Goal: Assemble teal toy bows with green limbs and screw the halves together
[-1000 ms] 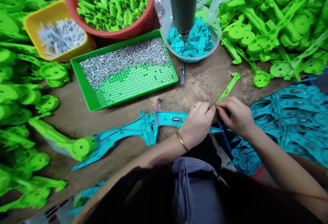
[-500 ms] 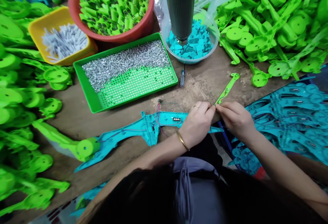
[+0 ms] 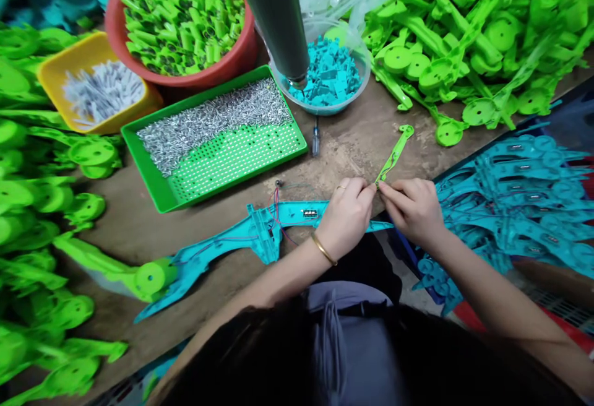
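My left hand (image 3: pixel 349 215), with a gold bangle at the wrist, has its fingers closed on the near end of a narrow green plastic piece (image 3: pixel 394 153). A thin dark wire runs along that piece. The fingertips of my right hand (image 3: pixel 413 208) pinch at the same end, touching my left fingertips; what lies between them is mostly covered. Partly under my left hand rests a long blue plastic shell (image 3: pixel 223 236), with red and blue wires and a small metal spring part (image 3: pixel 310 213). A green round-ended part (image 3: pixel 153 277) lies across its left end.
A green tray (image 3: pixel 236 161) of screws, a yellow bin (image 3: pixel 51 75) of pale slips, a red basin (image 3: pixel 179 75) and a clear bowl (image 3: pixel 364 78) stand behind. A power screwdriver (image 3: pixel 273 19) hangs overhead. A small screwdriver (image 3: pixel 316 140) lies nearby. Green parts (image 3: pixel 445 78) and blue shells (image 3: pixel 515 195) are piled around.
The whole view has shifted, so most things sit further left. Both hands keep their pinch at the near end of the green piece, with hardly any movement against the table.
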{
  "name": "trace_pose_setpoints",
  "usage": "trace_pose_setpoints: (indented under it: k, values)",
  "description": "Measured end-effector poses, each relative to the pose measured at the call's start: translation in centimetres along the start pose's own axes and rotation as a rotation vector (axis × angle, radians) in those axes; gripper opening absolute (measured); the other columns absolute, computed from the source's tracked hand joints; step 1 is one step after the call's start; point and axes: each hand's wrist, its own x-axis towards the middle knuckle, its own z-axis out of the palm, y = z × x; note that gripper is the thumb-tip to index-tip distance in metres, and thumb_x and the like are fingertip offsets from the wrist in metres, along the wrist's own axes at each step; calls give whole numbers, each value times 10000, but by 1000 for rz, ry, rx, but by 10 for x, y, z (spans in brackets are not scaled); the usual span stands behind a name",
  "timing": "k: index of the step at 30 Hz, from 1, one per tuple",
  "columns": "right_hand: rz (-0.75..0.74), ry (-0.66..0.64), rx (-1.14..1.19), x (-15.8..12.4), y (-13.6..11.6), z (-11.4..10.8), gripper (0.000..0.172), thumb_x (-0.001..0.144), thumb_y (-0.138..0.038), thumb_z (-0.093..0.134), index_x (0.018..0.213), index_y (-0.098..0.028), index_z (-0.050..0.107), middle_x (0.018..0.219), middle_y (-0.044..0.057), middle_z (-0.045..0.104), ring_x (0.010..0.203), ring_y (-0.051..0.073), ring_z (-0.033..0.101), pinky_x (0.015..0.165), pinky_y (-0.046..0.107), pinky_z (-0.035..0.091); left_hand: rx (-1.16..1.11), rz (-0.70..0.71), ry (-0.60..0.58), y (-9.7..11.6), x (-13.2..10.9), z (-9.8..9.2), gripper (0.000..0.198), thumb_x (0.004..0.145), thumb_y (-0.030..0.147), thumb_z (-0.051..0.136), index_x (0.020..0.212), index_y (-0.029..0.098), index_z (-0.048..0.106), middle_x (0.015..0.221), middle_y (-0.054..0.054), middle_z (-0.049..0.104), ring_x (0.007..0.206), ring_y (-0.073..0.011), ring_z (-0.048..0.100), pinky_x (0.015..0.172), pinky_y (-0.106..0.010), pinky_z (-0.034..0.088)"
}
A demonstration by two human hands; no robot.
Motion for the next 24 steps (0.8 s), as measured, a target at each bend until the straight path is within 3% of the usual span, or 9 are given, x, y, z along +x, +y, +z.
trace_pose_setpoints:
  k: [5,9,14,24]
  values:
    - [71,87,141,3,4,3,192,894,-248,549,1032,-213,677,844,44,658,816,160,591,733,314,411,-1,5,28,-1,0,2,227,943,173,443,1062,112,626,936,-88,610,876,-189,545,796,-328,511]
    - [45,162,147,10,3,8,138,891,-225,552,951,-199,673,825,43,669,796,157,609,727,310,419,-2,8,45,-2,0,1,206,931,163,468,1052,118,628,936,-82,611,868,-183,552,802,-319,508]
    - [19,166,148,12,4,15,131,893,-214,528,939,-202,650,824,48,672,803,167,607,737,317,419,-28,-4,49,-1,0,0,187,921,150,484,1044,119,621,947,-79,622,886,-186,549,816,-313,508]
    - [-86,303,-161,11,-4,15,93,859,-204,593,940,-175,628,743,29,657,702,157,548,681,297,376,-30,-19,70,-1,-1,2,160,924,158,482,1015,117,607,950,-77,630,893,-190,558,829,-315,506]
